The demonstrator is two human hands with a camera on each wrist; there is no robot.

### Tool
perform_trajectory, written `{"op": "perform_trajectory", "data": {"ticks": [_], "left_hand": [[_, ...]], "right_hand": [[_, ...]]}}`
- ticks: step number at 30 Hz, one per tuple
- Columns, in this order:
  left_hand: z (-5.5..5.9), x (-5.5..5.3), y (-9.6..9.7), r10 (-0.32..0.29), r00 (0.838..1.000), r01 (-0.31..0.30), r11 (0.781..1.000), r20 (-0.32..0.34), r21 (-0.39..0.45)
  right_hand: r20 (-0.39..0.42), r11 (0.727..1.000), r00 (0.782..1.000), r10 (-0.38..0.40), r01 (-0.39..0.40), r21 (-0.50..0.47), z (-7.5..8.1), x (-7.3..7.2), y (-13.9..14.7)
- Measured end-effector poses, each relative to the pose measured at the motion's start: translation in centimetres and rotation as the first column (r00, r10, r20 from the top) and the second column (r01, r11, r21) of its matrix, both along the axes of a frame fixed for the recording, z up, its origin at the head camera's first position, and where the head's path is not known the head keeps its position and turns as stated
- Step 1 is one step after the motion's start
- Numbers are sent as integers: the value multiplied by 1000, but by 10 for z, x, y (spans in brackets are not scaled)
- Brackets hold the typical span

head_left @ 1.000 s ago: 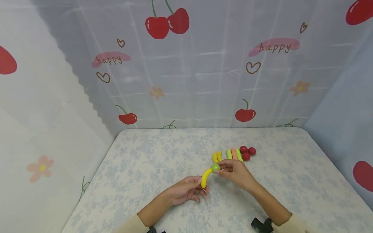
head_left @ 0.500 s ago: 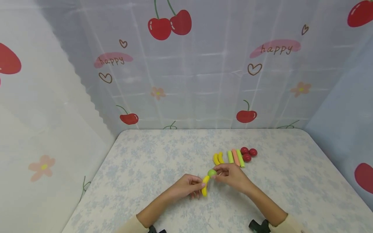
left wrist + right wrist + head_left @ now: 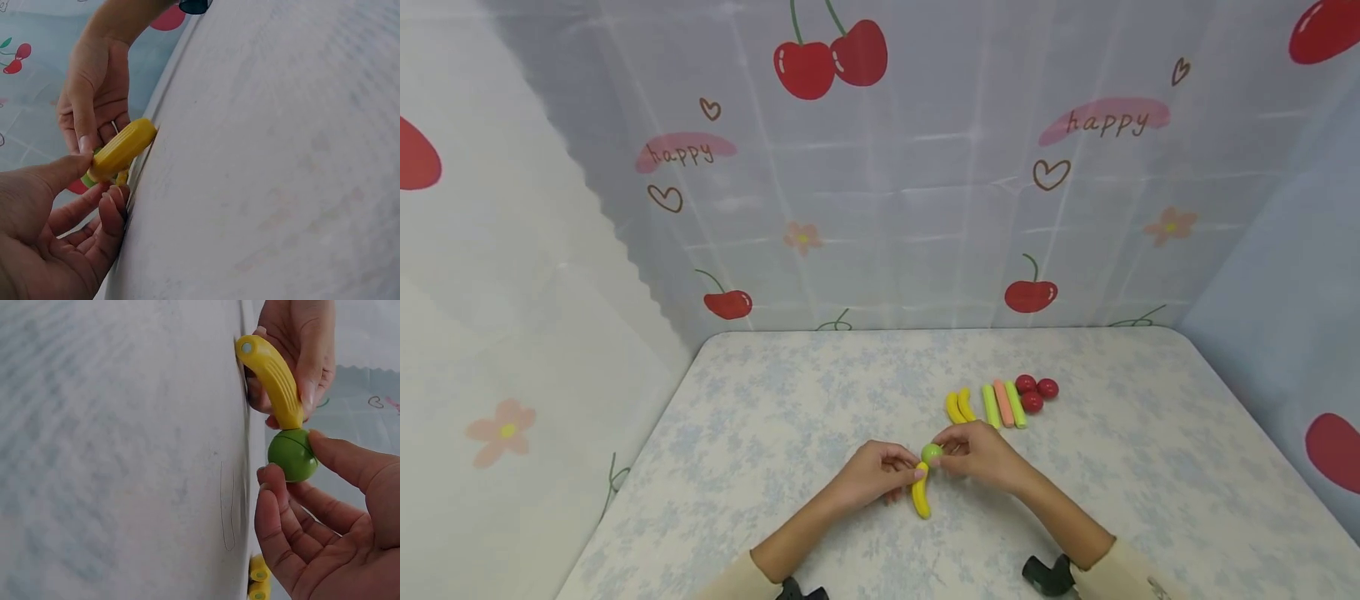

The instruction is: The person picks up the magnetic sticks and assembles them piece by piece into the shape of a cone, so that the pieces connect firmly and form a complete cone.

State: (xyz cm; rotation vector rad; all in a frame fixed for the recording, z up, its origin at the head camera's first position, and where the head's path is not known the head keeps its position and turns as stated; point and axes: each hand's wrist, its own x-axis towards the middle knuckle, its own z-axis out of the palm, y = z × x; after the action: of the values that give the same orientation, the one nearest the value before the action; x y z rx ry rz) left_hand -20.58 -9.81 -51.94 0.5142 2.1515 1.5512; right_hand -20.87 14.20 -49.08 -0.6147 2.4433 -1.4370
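Rod, curved yellow, is pinched near-vertical, lower-centre frame, by left hand. Green ball touching its top is pinched by right hand.

The right hand and the green ball have shifted left and nearer; the yellow curved rod, earlier slanting near-left, now points almost straight nearward.

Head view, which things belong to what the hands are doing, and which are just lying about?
In the job:
Yellow curved piece, pinched by the left hand
Green ball, held by the right hand against that piece's end

Lying on the table, not held (possibly for later):
Two other yellow curved pieces
Two light green sticks, orange stick between them
Three red balls
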Motion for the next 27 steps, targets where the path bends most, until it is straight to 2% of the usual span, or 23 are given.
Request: {"op": "perform_trajectory", "data": {"ticks": [7, 17, 24, 27], "left_hand": [[-1, 1, 1, 4, 997, -9, 999, -81, -52], [-3, 3, -2, 19, 994, -25, 998, -105, -56], [-5, 5, -1, 32, 982, -46, 997, -187, -67], [-4, 5, 0, 37, 979, -51, 997, -203, -65]], "right_hand": [[18, 999, 1000, 22, -23, 35, -5, -3, -3], [7, 999, 999, 44, -44, 30, -6, -3, -6], [-4, 998, 999, 43, -43, 40, -5, -4, -7], [-13, 998, 999, 48, -47, 49, -5, -5, -7]]}}
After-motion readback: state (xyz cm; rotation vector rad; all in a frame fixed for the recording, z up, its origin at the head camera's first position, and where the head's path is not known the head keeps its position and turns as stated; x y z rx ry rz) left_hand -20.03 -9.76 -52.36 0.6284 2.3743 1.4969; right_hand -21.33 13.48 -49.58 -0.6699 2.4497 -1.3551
